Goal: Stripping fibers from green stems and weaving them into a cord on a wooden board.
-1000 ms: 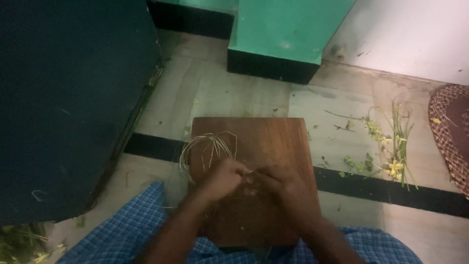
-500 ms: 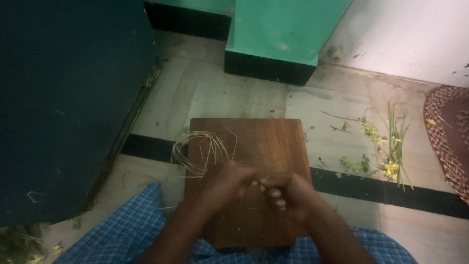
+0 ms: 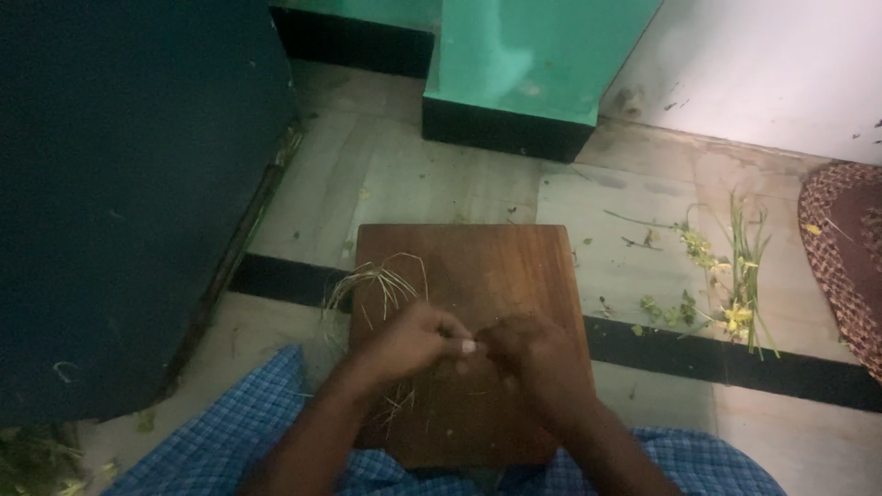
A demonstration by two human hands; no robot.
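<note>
Over the wooden board (image 3: 478, 276): left hand (image 3: 413, 338) and right hand (image 3: 528, 347) meet fingertip to fingertip, both pinching thin grass strands (image 3: 377, 280) trailing toward the board's left edge.

Looks like a home, at floor level in a lived-in room. Pale stone floor (image 3: 413, 174) with a dark inlaid band (image 3: 735, 363), worn and speckled. Painted green pillar (image 3: 533, 55) with a black base, beside a scuffed white wall (image 3: 772, 73). Dark cabinet (image 3: 119, 184) close on one side, edge of a woven mat (image 3: 850, 248) on the other. Low wooden board (image 3: 478, 276) set straight on the floor, with green stems and small yellow flowers (image 3: 726, 285) strewn nearby. Blue checked cloth (image 3: 230, 441) over the knees of someone seated low.
</note>
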